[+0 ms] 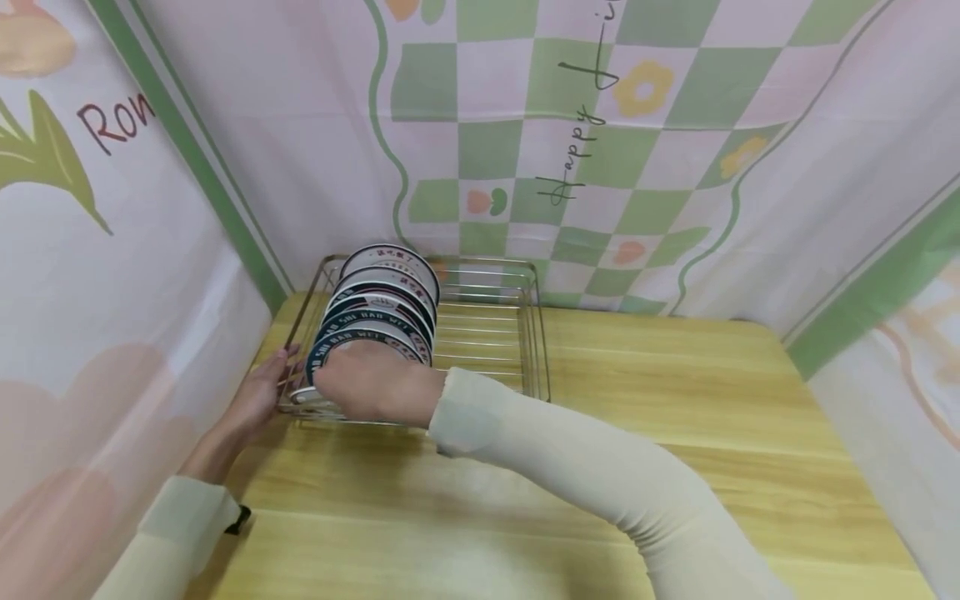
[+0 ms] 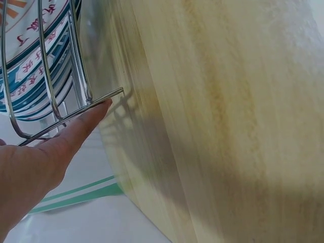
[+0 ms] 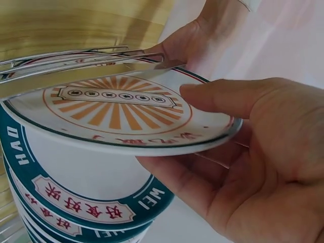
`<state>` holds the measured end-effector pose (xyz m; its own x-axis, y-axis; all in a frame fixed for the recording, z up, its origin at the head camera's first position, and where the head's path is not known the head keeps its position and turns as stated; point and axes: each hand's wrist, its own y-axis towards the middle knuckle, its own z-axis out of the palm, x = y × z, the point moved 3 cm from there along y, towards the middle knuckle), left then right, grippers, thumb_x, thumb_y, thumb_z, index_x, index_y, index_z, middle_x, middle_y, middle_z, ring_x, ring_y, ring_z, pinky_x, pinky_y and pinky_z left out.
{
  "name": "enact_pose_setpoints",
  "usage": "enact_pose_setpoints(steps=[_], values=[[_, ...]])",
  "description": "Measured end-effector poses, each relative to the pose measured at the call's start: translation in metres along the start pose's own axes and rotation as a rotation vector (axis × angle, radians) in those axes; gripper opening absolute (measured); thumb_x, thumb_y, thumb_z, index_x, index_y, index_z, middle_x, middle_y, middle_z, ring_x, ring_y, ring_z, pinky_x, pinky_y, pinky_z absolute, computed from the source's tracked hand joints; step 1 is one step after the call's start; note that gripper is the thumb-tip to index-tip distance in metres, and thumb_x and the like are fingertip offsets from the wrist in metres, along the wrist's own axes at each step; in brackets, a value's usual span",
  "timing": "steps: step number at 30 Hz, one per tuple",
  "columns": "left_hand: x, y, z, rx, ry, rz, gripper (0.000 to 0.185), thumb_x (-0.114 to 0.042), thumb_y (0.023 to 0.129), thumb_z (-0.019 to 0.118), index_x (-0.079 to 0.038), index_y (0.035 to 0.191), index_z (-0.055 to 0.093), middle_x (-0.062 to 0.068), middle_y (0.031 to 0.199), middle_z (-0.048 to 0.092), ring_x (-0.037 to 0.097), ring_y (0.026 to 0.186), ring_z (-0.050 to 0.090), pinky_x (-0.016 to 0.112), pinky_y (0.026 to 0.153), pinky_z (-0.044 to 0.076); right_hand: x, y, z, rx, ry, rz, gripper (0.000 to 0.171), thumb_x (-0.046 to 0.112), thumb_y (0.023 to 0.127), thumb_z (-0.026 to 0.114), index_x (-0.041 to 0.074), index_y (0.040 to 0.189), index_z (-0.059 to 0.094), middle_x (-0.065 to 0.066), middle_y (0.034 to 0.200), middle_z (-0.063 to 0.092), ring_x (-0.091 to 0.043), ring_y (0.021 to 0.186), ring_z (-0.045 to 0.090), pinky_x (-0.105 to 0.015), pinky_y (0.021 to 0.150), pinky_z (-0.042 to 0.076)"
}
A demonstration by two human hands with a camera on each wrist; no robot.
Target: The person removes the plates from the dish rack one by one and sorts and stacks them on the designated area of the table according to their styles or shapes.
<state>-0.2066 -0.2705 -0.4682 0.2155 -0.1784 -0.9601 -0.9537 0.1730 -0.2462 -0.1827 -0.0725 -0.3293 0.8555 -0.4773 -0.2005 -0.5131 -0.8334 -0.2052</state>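
A metal wire dish rack (image 1: 487, 261) holds a row of patterned plates (image 1: 382, 275) on its left side, standing on edge. At the front of the row, my right hand (image 1: 367, 383) grips a white plate (image 3: 121, 109) by its rim. The right wrist view shows its thumb on the plate's face and fingers behind it. An orange sunburst and a dark green rim decorate this plate. My left hand (image 1: 258, 396) holds the rack's left front corner. In the left wrist view one finger lies along the wire rim (image 2: 76, 115).
The rack stands on a wood-grain table (image 1: 675, 392), with table surface to its right and in front. Patterned fabric (image 1: 495, 83) hangs behind the table, and more fabric hangs along the left and right sides. A dark band (image 1: 238, 520) shows at the left cuff.
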Motion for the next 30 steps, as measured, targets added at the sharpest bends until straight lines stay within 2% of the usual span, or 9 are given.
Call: enact_pose_setpoints(steps=[4,6,8,10,13,17,20,23,30], values=[[0.0,-0.001,0.001,-0.015,0.016,-0.005,0.068,-0.044,0.116,0.007,-0.001,0.169,0.003,0.038,0.169,0.014,0.056,0.154,0.023,0.055,0.124,0.036,0.001,0.001,0.004,-0.016,-0.025,0.016,0.014,0.021,0.104,0.065,0.021,0.114,0.075,0.003,0.114,0.076,-0.015,0.098,0.072,-0.029,0.081,0.063],[-0.001,-0.001,0.001,-0.021,0.016,-0.004,0.068,-0.044,0.116,0.007,0.0,0.168,0.003,0.038,0.169,0.014,0.056,0.154,0.022,0.062,0.127,0.023,0.001,0.001,0.006,-0.024,-0.022,0.022,0.014,0.02,0.104,0.064,0.021,0.114,0.075,0.003,0.113,0.076,-0.015,0.097,0.072,-0.029,0.08,0.063],[-0.001,-0.001,0.002,-0.022,0.009,-0.003,0.068,-0.044,0.116,0.008,0.0,0.168,0.003,0.038,0.169,0.013,0.057,0.154,0.021,0.064,0.128,0.02,0.001,0.001,0.008,-0.032,-0.016,0.027,0.015,0.02,0.104,0.064,0.021,0.115,0.075,0.002,0.114,0.076,-0.015,0.097,0.072,-0.03,0.08,0.063],[0.0,-0.001,0.002,-0.02,0.014,-0.002,0.068,-0.044,0.116,0.007,-0.001,0.168,0.003,0.038,0.169,0.014,0.057,0.154,0.022,0.063,0.127,0.022,0.001,0.0,0.009,-0.046,-0.016,0.028,0.015,0.019,0.105,0.064,0.021,0.115,0.075,0.003,0.115,0.075,-0.015,0.097,0.071,-0.03,0.081,0.063],[0.0,-0.001,0.002,-0.015,0.027,-0.003,0.068,-0.045,0.115,0.007,-0.003,0.169,0.003,0.037,0.169,0.014,0.057,0.153,0.024,0.056,0.122,0.039,0.0,-0.002,0.01,-0.071,-0.017,0.024,0.016,0.018,0.105,0.063,0.021,0.115,0.075,0.003,0.113,0.076,-0.014,0.096,0.071,-0.03,0.08,0.063],[0.001,-0.001,0.002,-0.014,0.031,-0.006,0.069,-0.047,0.115,0.007,-0.004,0.169,0.003,0.036,0.17,0.015,0.057,0.153,0.025,0.035,0.102,0.058,0.0,-0.003,0.012,-0.088,-0.029,0.023,0.014,0.018,0.104,0.065,0.022,0.113,0.074,0.004,0.111,0.076,-0.013,0.095,0.07,-0.028,0.079,0.062],[0.002,-0.001,0.002,-0.013,0.008,-0.01,0.069,-0.047,0.115,0.007,-0.005,0.169,0.002,0.037,0.17,0.013,0.057,0.153,0.023,0.029,0.09,0.061,0.002,-0.002,0.014,-0.087,-0.037,0.029,0.014,0.018,0.103,0.066,0.023,0.113,0.074,0.005,0.111,0.075,-0.013,0.096,0.07,-0.027,0.079,0.061],[0.003,-0.001,0.002,-0.01,-0.009,-0.013,0.069,-0.046,0.115,0.006,-0.004,0.169,0.001,0.037,0.17,0.011,0.057,0.153,0.024,0.027,0.084,0.061,0.003,-0.001,0.015,-0.095,-0.034,0.028,0.014,0.017,0.102,0.067,0.022,0.112,0.075,0.004,0.112,0.075,-0.013,0.097,0.07,-0.027,0.081,0.062],[0.003,0.0,0.003,-0.027,-0.002,-0.007,0.068,-0.045,0.116,0.006,-0.004,0.169,0.004,0.036,0.169,0.016,0.052,0.153,0.027,0.015,0.087,0.056,0.002,-0.002,0.012,-0.141,-0.019,0.054,0.015,0.013,0.101,0.066,0.022,0.107,0.077,0.006,0.106,0.075,-0.012,0.094,0.07,-0.027,0.081,0.062]])
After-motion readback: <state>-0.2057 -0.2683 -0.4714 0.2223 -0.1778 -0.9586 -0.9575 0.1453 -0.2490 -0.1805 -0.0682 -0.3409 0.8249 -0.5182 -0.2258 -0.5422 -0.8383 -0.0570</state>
